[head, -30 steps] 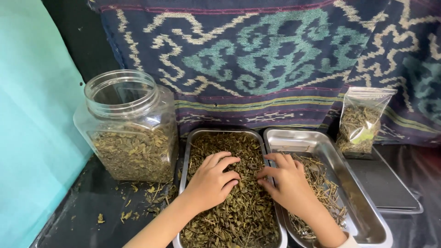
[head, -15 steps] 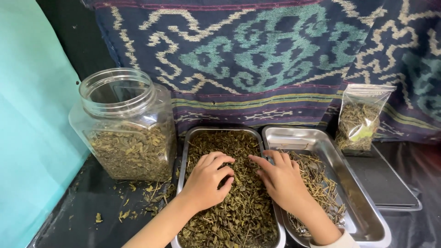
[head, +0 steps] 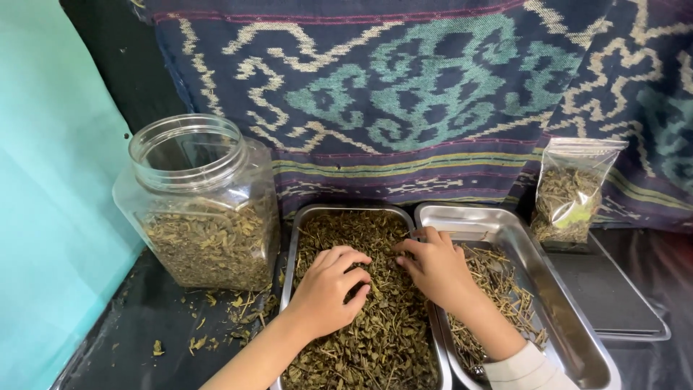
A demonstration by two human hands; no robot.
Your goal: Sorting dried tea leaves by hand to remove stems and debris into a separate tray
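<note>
Steel tray of dried leaves [head: 317, 224] runs lengthwise away under both hands: left hand [head: 326, 287] curled, digging in; right hand [head: 433, 266] pinching leaves (nothing visibly gripped) beside the stem tray [head: 556, 289].

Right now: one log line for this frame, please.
left hand: in leaf tray | right hand: on leaves at tray edge | twig tray | jar open

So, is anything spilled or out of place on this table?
Yes. Dried green leaf bits lie scattered on the dark tabletop, between the clear plastic jar and the leaf-filled steel tray. Nothing else stands out.
</note>
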